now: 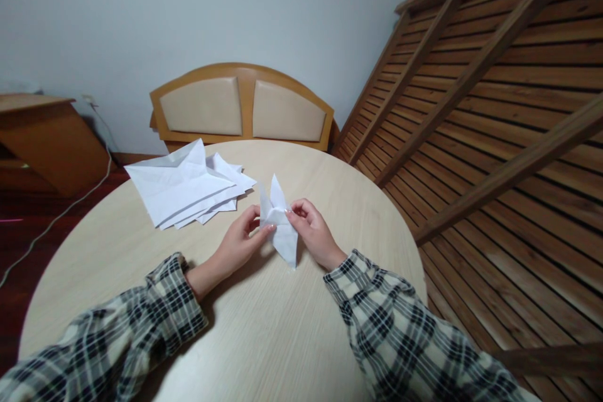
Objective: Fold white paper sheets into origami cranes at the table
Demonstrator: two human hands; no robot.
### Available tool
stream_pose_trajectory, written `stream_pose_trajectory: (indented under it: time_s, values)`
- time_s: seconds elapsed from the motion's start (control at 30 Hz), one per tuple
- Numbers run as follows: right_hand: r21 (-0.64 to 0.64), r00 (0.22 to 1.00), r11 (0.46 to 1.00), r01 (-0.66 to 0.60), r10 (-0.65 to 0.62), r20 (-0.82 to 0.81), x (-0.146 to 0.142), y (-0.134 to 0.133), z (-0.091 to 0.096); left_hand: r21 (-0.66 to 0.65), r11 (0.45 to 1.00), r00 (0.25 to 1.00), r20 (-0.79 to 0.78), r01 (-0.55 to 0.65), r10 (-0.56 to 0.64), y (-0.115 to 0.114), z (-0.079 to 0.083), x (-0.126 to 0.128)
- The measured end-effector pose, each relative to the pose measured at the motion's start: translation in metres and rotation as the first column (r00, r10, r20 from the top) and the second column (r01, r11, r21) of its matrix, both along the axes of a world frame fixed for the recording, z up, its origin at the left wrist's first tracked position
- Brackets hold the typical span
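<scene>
Left hand (235, 244) and right hand (318, 235) pinching folded paper (285, 242), white sheets (181, 183) nearby, headboard (247, 103) beyond table (264, 345)

The small white paper (284, 236) is folded — pointed flaps spread apart.

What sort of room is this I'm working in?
Probably a bedroom or spare room in a home: there's what looks like a padded headboard by the wall, a slatted wooden frame filling the right side, and wooden furniture at left.
</scene>
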State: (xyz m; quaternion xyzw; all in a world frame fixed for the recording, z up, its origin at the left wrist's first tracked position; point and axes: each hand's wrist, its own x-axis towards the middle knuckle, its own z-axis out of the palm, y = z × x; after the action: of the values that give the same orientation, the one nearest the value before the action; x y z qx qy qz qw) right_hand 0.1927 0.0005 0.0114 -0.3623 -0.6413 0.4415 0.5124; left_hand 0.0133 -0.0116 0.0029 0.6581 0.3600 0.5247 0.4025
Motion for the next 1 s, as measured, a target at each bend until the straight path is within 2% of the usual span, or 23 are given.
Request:
stream_pose_trajectory:
  time_s: [0.1, 0.2, 0.27, 0.33, 0.4, 0.5, 0.6, 0.7, 0.77, 0.87, 0.93, 1.0]
  values:
    - [0.180, 0.995, 0.981, 0.070, -0.082, 0.060, -0.001, -0.007, 0.008, 0.008, 1.000, 1.000, -0.001, -0.029, 0.029, -0.002, 0.007, 0.001]
    - [0.445, 0.972, 0.889, 0.107, -0.188, 0.143, -0.001, -0.015, 0.016, 0.077, 0.993, 0.995, -0.023, -0.095, 0.097, -0.003, 0.016, 0.000]
    - [0.539, 0.964, 0.835, 0.111, -0.222, 0.147, 0.000, -0.018, 0.020, 0.182, 0.972, 0.982, -0.092, -0.149, 0.167, -0.002, 0.021, -0.003]
    - [0.578, 0.956, 0.806, 0.124, -0.254, 0.150, 0.001, -0.019, 0.021, 0.331, 0.923, 0.952, -0.162, -0.196, 0.260, -0.002, 0.025, -0.006]
    - [0.589, 0.942, 0.795, 0.145, -0.292, 0.163, 0.001, -0.019, 0.021, 0.479, 0.852, 0.915, -0.210, -0.212, 0.346, -0.003, 0.028, -0.009]
    - [0.607, 0.926, 0.775, 0.175, -0.339, 0.166, 0.000, -0.021, 0.023, 0.642, 0.752, 0.873, -0.272, -0.149, 0.405, -0.008, 0.036, -0.013]
    - [0.673, 0.926, 0.714, 0.195, -0.360, 0.114, 0.000, -0.024, 0.025, 0.731, 0.677, 0.852, -0.298, -0.087, 0.431, -0.011, 0.045, -0.017]
    - [0.702, 0.918, 0.662, 0.262, -0.396, 0.031, 0.002, -0.025, 0.026, 0.733, 0.665, 0.847, -0.256, -0.144, 0.465, -0.010, 0.049, -0.021]
    - [0.682, 0.911, 0.664, 0.307, -0.411, -0.010, 0.004, -0.023, 0.023, 0.695, 0.679, 0.839, -0.207, -0.237, 0.504, -0.007, 0.048, -0.024]
    - [0.609, 0.901, 0.704, 0.365, -0.431, -0.042, 0.006, -0.015, 0.014, 0.587, 0.723, 0.838, -0.133, -0.363, 0.529, -0.001, 0.043, -0.027]
    - [0.500, 0.899, 0.765, 0.406, -0.433, -0.067, 0.007, -0.009, 0.007, 0.479, 0.777, 0.866, -0.067, -0.407, 0.495, 0.003, 0.039, -0.028]
    - [0.359, 0.920, 0.847, 0.391, -0.374, -0.120, 0.006, -0.003, 0.002, 0.355, 0.834, 0.898, 0.037, -0.423, 0.439, 0.007, 0.037, -0.027]
